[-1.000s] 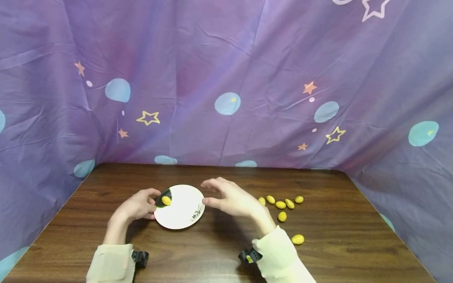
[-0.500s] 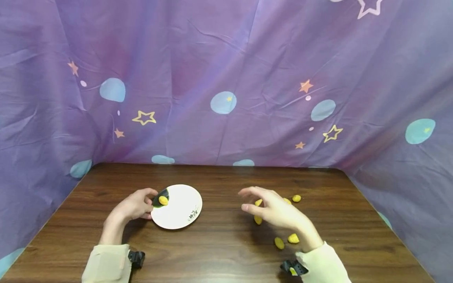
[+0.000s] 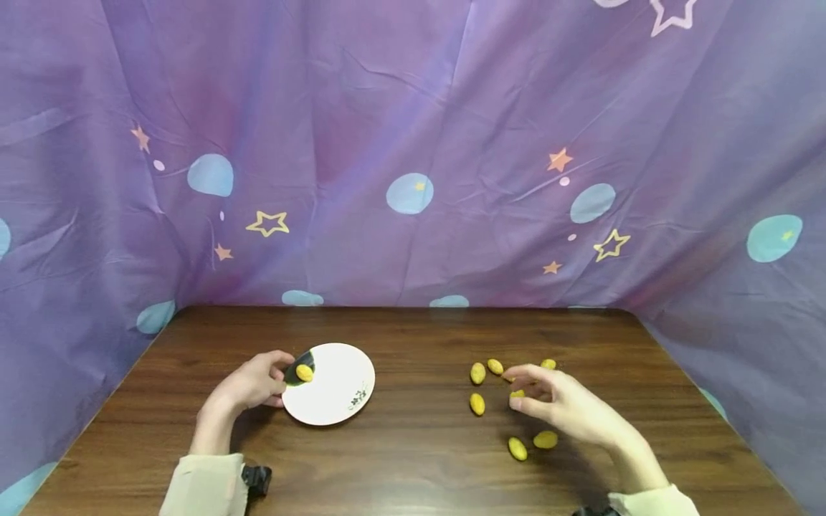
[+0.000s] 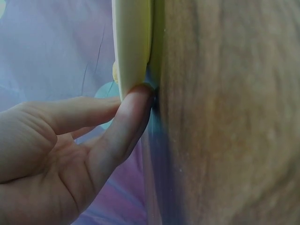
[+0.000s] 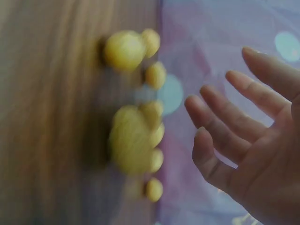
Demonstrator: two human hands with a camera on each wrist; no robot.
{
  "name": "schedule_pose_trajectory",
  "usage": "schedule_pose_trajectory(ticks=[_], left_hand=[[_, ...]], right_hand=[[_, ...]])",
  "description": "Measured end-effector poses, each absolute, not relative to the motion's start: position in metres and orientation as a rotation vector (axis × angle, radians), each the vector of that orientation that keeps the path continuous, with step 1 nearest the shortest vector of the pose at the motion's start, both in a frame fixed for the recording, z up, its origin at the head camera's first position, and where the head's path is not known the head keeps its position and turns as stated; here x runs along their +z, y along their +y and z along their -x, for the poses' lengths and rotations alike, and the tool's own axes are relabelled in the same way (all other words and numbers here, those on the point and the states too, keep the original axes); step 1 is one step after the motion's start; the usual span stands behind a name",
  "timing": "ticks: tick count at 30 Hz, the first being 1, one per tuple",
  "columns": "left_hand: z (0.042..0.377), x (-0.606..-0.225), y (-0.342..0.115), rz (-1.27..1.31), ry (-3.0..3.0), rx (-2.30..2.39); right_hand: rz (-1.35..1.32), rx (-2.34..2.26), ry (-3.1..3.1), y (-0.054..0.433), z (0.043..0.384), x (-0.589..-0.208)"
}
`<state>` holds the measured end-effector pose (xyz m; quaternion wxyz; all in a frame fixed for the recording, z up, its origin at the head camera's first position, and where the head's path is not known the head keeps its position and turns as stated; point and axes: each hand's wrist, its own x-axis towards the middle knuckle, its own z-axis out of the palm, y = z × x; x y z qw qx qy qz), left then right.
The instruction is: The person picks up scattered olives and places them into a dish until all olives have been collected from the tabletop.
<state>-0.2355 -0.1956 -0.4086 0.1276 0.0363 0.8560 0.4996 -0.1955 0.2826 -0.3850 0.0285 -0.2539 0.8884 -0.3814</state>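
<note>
A white plate (image 3: pixel 332 387) with a dark green patch (image 3: pixel 297 372) and a small flower print lies on the left of the table. One small yellow oval piece (image 3: pixel 305 373) rests on its dark patch. My left hand (image 3: pixel 254 382) grips the plate's left rim; the left wrist view shows a finger pressed against the plate's edge (image 4: pixel 131 47) from below. Over a scatter of similar yellow oval pieces (image 3: pixel 477 404) hovers my right hand (image 3: pixel 571 408), partly covering some. In the right wrist view its fingers are loosely spread, apart from the blurred yellow pieces (image 5: pixel 131 140).
The brown wooden table (image 3: pixel 413 459) is backed by a purple curtain (image 3: pixel 361 143) with stars and blue blobs. Two yellow pieces, one an oval piece (image 3: pixel 518 448), lie nearer the front than the others. A black strap piece (image 3: pixel 257 480) sits at the left wrist.
My right hand has moved from beside the plate rightward to the scattered yellow pieces. My left hand stays at the plate's rim, and the plate has barely shifted.
</note>
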Motion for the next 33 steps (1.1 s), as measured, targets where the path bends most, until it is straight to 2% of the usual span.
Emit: schedule_pose_trajectory(ticks=[8,16,24,33], left_hand=[[0.234,-0.408,-0.195,-0.113,2.502,1.444],[0.234,-0.408,-0.194,-0.122,2.488,1.478],[0.234,-0.41,-0.195,-0.125,2.478,1.496],[0.233,-0.411,-0.194,-0.135,2.487,1.494]], right_hand=[[0.765,-1.354,2.473,0.318,0.195,-0.403],[0.715,-1.258,2.318,0.339,0.197,-0.416],[0.813,-1.248,2.35,0.341,0.2,-0.427],[0.752,-1.251,2.371,0.336,0.2,-0.426]])
